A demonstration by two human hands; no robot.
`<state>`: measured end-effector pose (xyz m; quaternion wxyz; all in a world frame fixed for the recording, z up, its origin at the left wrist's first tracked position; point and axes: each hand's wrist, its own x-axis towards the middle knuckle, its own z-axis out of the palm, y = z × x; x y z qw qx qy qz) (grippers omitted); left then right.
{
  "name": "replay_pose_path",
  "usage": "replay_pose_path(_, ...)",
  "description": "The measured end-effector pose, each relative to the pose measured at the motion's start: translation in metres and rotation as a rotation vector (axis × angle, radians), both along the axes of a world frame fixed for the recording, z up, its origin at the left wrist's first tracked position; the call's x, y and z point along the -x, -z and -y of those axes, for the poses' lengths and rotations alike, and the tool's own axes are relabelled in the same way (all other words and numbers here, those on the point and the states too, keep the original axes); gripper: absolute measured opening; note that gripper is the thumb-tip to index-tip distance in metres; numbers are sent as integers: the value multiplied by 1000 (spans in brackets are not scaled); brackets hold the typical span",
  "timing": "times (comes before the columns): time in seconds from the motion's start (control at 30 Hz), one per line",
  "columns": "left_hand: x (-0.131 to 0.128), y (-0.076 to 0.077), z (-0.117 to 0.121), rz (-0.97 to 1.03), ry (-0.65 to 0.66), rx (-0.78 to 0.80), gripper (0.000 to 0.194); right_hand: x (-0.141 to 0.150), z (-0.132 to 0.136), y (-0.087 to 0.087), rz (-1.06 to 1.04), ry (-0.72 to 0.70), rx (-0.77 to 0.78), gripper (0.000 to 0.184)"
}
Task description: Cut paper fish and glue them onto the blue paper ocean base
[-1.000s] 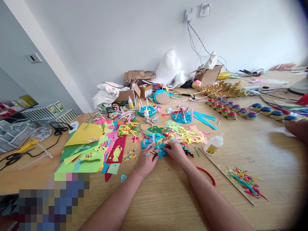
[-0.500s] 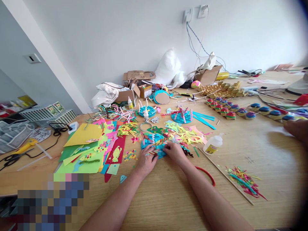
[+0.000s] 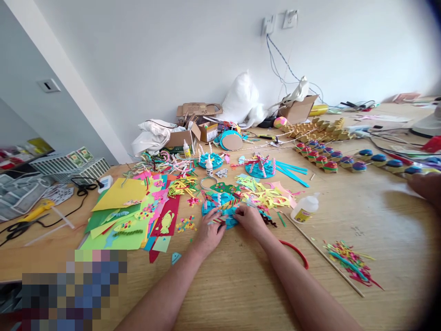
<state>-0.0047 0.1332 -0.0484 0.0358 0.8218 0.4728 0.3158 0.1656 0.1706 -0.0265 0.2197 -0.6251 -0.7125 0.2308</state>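
Both of my hands are at a round blue paper craft point(image 3: 217, 200) with wavy blue paper, a pink twisted stick and striped paper pieces on it. My left hand point(image 3: 209, 232) grips its near left edge, fingers bent over it beside a striped strip. On the right side, my right hand point(image 3: 251, 219) has its fingertips pinched together against the blue paper; what lies between them is hidden. Just beyond is a green paper shape with coloured dots point(image 3: 224, 187). A dark brown fuzzy pipe cleaner point(image 3: 269, 219) pokes out beside my right hand.
A glue bottle point(image 3: 305, 208), wooden stick point(image 3: 325, 257), red pipe cleaner point(image 3: 296, 253) and shredded paper pile point(image 3: 347, 261) lie to the right. Coloured paper sheets point(image 3: 119, 195) spread left. Two other blue crafts point(image 3: 260, 169) stand behind. Another person's hand point(image 3: 425, 187) shows at the right edge.
Both hands stay at the blue craft with barely any finger movement. The whole view has shifted very slightly; nothing else has visibly moved.
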Motion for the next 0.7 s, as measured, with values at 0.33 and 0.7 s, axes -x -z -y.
replay_pose_path(0.33,0,-2,0,5,-3,8,26,1,0,1,-7,12,-8,10)
replay_pose_path(0.7,0,-1,2,-4,-7,7,26,0,-1,0,1,-2,-18,12)
